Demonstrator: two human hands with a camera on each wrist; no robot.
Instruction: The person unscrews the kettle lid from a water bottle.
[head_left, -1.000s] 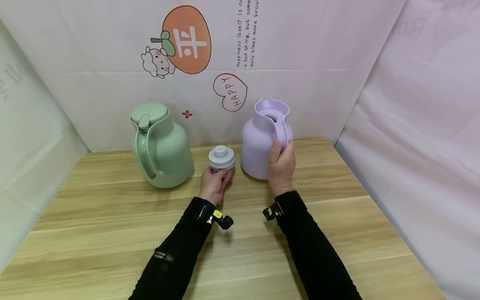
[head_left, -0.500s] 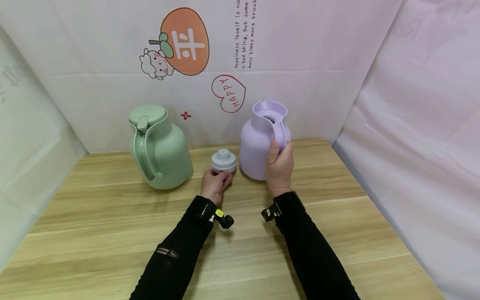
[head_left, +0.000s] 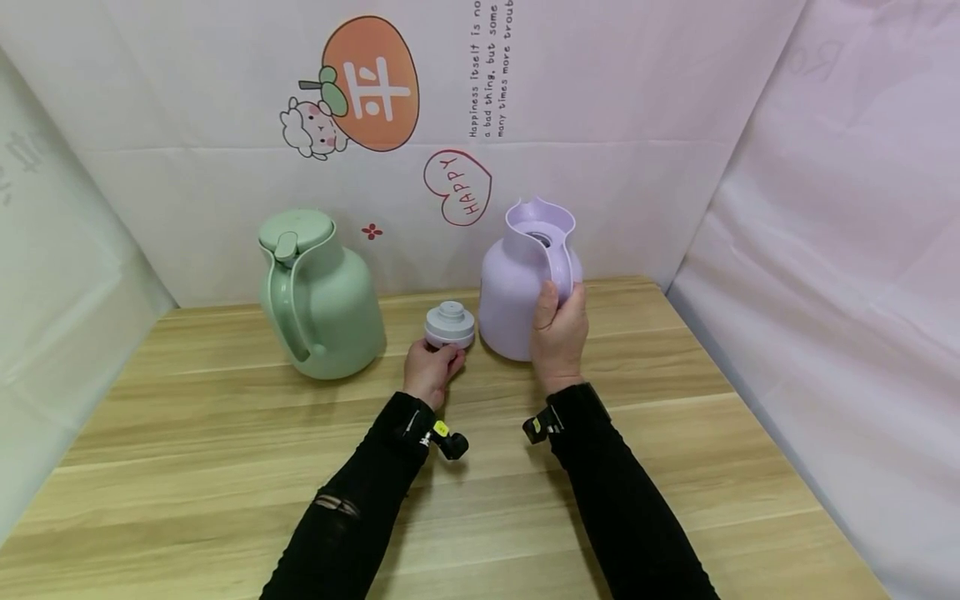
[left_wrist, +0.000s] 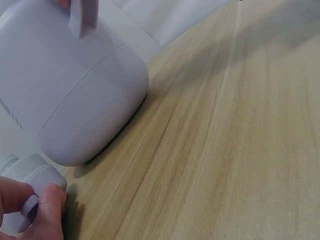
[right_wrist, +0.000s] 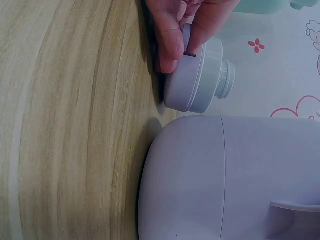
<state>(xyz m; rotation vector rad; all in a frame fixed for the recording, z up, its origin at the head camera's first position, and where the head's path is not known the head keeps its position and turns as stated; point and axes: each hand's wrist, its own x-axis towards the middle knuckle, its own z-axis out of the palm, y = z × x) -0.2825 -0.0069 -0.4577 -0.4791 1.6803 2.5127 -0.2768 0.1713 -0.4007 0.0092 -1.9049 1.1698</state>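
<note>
My left hand (head_left: 429,372) pinches the small tab of a lid (head_left: 450,325) between thumb and fingers. The lid is upside down, its grey stepped plug facing up and its lilac top underneath, close over the table just left of the lilac thermos jug (head_left: 510,292). My right hand (head_left: 559,337) grips the handle of that jug, which stands upright with its mouth uncovered. In the right wrist view the lid (right_wrist: 192,80) is beside the jug's body (right_wrist: 185,175), with a narrow gap between them. The left wrist view shows fingers (left_wrist: 49,215) on the lid's tab.
A green thermos jug (head_left: 333,308) with its lid on stands at the back left, handle toward me. Behind runs a printed white cloth (head_left: 600,100) along the back edge of the wooden table (head_left: 225,467). More white cloth (head_left: 840,292) hangs at the right side.
My left hand has lowered the lid slightly and shifted it a little right, toward the lilac jug. The right hand keeps its grip on the handle, and the jug stays in place.
</note>
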